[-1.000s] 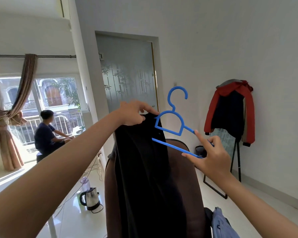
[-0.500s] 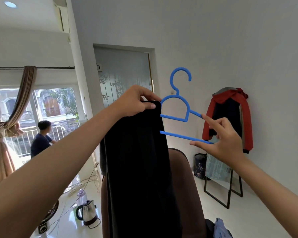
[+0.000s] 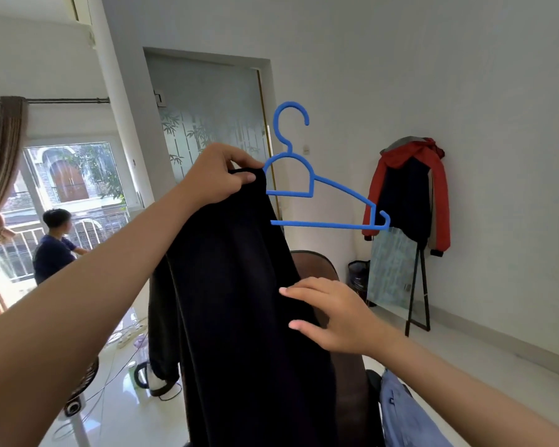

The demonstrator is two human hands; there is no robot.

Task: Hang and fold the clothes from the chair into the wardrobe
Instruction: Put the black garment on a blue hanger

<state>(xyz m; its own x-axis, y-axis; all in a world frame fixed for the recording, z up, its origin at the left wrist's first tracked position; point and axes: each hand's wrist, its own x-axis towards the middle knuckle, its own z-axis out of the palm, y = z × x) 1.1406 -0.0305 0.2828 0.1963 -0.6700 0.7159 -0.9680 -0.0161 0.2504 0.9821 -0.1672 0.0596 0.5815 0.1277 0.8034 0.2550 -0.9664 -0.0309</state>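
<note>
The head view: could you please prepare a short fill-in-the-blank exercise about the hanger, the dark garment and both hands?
1. The colour of the plastic hanger is ____.
2. The top of the black garment is gripped by the ____ hand.
3. The right hand touches the garment with ____ fingers, gripping nothing.
4. The red and dark jacket hangs over a standing ____ by the wall.

Missing words: blue; left; straight; mirror

floor: glossy white | kettle (half hidden), cables | chair probably standing
</note>
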